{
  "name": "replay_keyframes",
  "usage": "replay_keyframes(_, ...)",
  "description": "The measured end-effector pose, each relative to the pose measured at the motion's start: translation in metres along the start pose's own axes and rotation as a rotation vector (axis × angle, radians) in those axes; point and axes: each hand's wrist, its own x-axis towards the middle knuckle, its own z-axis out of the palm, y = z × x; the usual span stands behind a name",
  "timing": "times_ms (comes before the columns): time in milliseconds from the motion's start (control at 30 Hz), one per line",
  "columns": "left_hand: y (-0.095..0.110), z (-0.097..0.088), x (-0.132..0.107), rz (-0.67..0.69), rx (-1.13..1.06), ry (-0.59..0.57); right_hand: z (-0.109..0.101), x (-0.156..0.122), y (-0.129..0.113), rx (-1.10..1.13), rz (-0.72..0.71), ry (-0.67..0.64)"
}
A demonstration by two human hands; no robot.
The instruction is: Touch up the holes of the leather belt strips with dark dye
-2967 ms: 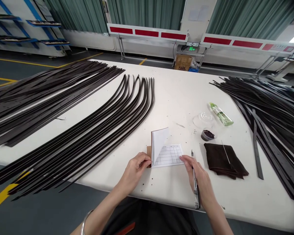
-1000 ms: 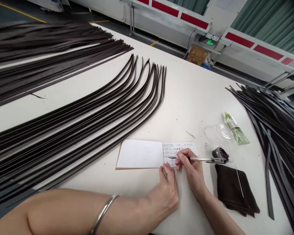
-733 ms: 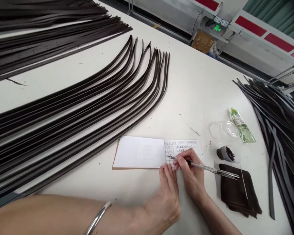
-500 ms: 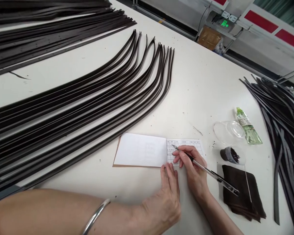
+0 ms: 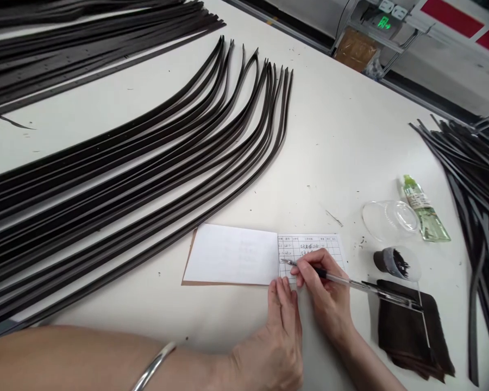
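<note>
An open notebook (image 5: 236, 254) lies on the white table, its left page blank on top and its right page ruled as a form with handwriting in several cells. My right hand (image 5: 324, 290) is closed around a pen (image 5: 352, 283), whose tip meets the left columns of the form. The pen's rear end reaches over the dark cloth. My left hand (image 5: 271, 339) lies with fingers stretched out at the notebook's lower edge, near the spine. A silver bangle (image 5: 152, 367) circles my left wrist.
Long dark strips (image 5: 146, 157) spread across the left, with more strips (image 5: 476, 217) at the right. Beside the notebook are a clear plastic cup (image 5: 389, 220), a green tube (image 5: 426, 209), a small pot of dark paste (image 5: 395, 263) and a folded dark cloth (image 5: 411, 336).
The pen tip has moved down the form's left columns, and the pen lies flatter. The view has shifted slightly. My left hand stays at the notebook's lower edge.
</note>
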Motion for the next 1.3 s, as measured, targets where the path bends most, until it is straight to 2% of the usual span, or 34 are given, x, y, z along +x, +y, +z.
replay_keyframes(167,-0.0044,-0.0025,-0.0010,0.037,0.056,-0.020,-0.0013,-0.0051,0.0023,-0.110,-0.096,0.026)
replay_keyframes(367,-0.0076,-0.0055,-0.0015,0.060,0.065,-0.014,-0.0007,-0.0040,0.0029,-0.169,-0.210,-0.040)
replay_keyframes(767,-0.0097,-0.0058,-0.0003,0.053,-0.028,-0.012,0.0007,-0.0041,0.0027,-0.210,-0.160,-0.055)
replay_keyframes(1067,-0.0074,-0.0020,-0.0015,0.056,0.011,0.030,0.0001,-0.0054,0.0014,-0.200,-0.192,0.030)
replay_keyframes(1300,-0.0069,-0.0003,-0.0015,0.053,0.029,0.041,0.0012,-0.0045,0.0013,-0.259,-0.205,0.009)
